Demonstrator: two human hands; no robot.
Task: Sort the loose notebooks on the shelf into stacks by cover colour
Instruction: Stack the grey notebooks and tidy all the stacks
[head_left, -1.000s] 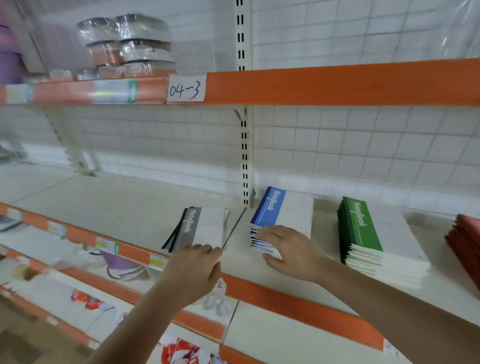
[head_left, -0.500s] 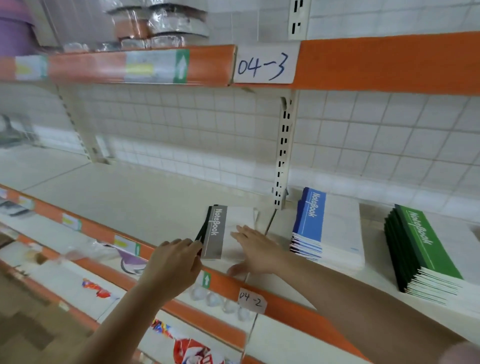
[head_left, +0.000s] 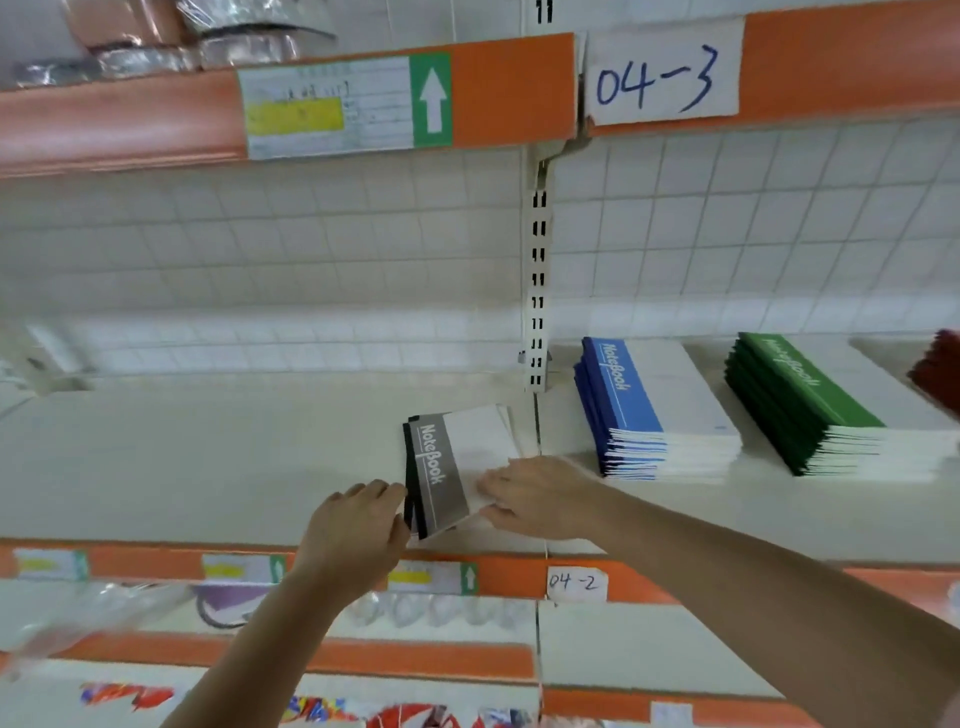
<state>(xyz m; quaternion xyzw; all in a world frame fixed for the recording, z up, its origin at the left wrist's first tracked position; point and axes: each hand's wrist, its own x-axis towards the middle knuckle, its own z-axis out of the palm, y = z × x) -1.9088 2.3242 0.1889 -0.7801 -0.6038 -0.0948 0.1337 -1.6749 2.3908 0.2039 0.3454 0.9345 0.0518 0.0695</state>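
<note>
Both hands have closed in on the grey notebook stack (head_left: 441, 475) at centre frame, on the shelf (head_left: 208, 457). The left hand (head_left: 358, 535) now grips its spine edge; the right hand (head_left: 540, 493) presses flat on the cover, having left the blue stack (head_left: 654, 410).

Two bare forearms enter from the bottom edge, one on each side. No sleeve shows on either arm up to where the picture cuts them off. The left hand (head_left: 353, 535) wears no glove, ring or bracelet on the side that faces the camera, and its wrist carries no watch or band. The right hand (head_left: 540, 499) is likewise ungloved, with no ring visible on its back or knuckles, and its wrist is plain. The fingernails are too blurred to tell anything about them.
</note>
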